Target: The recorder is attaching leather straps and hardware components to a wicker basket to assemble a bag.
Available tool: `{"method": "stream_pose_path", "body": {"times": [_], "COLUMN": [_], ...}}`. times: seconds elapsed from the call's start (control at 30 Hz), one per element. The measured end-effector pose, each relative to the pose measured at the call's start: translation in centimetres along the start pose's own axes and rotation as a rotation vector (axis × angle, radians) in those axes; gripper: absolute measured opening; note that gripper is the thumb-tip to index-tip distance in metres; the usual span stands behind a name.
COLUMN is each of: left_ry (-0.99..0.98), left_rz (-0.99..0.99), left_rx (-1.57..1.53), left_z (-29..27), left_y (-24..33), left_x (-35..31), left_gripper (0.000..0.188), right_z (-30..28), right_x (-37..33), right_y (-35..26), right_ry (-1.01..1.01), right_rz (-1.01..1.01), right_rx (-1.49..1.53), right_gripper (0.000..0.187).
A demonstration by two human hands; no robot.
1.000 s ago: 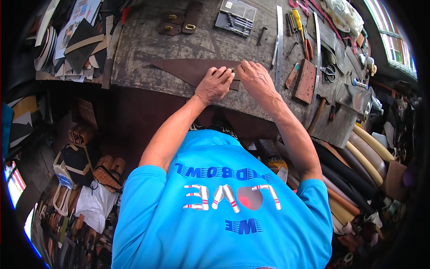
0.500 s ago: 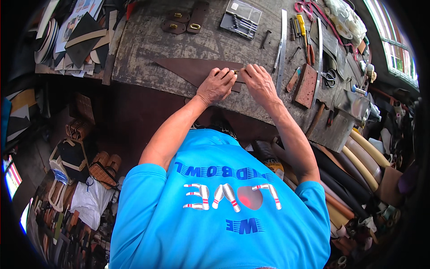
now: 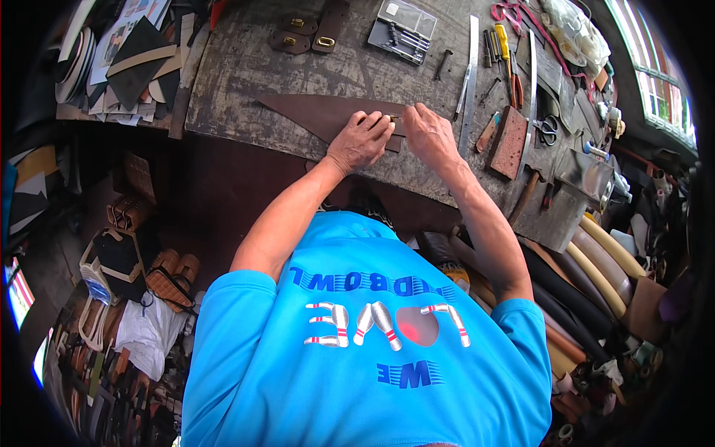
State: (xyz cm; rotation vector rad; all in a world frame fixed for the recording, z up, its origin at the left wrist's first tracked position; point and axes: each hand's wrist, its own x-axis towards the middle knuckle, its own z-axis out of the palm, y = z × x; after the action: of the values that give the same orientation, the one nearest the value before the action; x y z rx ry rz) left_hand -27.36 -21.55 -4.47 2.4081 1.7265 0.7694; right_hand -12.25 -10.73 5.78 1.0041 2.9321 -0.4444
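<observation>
A dark brown leather piece [image 3: 313, 115] lies near the table's front edge, its pointed end to the left. My left hand [image 3: 361, 141], fingers bent together, presses on its right part and pinches at a small brass-coloured fitting [image 3: 394, 118]. Just to the right, my right hand [image 3: 430, 136] is closed, fingertips together beside the fitting. Whatever it grips is hidden by the fingers. Beyond the hands lie brown leather parts with brass clasps [image 3: 324, 42] and an opened case of small screwdrivers [image 3: 401, 33].
On the right of the worn table [image 3: 246, 74] lie a steel ruler [image 3: 469, 82], a yellow-handled screwdriver [image 3: 503, 45], a reddish brick-like block [image 3: 509, 141], scissors [image 3: 547, 130] and a hammer [image 3: 526, 195]. Leather scraps [image 3: 141, 67] are piled at the left; rolls of material [image 3: 596, 268] lean at the lower right.
My right hand has turned slightly and shifted a little to the right at the fitting. My left hand stays in place on the leather.
</observation>
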Motion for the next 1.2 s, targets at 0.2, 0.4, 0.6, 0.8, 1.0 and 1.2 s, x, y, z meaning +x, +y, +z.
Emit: {"method": "stream_pose_path", "body": {"times": [0.2,0.4,0.6,0.8,1.0,1.2], "left_ry": [0.013,0.014,0.015,0.021,0.019,-0.003], "left_rz": [0.005,-0.005,-0.012,-0.005,0.007,-0.012], "left_rx": [-0.001,0.015,-0.003,-0.001,0.017,0.033], "left_z": [0.1,0.3,0.2,0.1,0.1,0.3], "left_y": [0.0,0.0,0.1,0.0,0.0,0.0], "left_x": [0.0,-0.1,-0.1,-0.1,-0.1,-0.1], "left_gripper": [0.051,0.049,0.047,0.048,0.051,0.051], "right_z": [-0.3,-0.2,-1.5,-1.3,-1.2,-1.7], "right_x": [-0.3,-0.6,0.0,0.4,1.6,2.9], "right_y": [-0.2,-0.1,0.0,0.5,0.3,-0.9], "right_ry": [-0.07,-0.068,-0.05,-0.081,-0.169,-0.34], "right_rz": [0.026,-0.118,-0.319,-0.345,-0.235,0.046], "right_rx": [-0.104,-0.229,-0.239,-0.241,-0.234,-0.159], "right_gripper": [0.011,0.011,0.018,0.019,0.011,0.014]}}
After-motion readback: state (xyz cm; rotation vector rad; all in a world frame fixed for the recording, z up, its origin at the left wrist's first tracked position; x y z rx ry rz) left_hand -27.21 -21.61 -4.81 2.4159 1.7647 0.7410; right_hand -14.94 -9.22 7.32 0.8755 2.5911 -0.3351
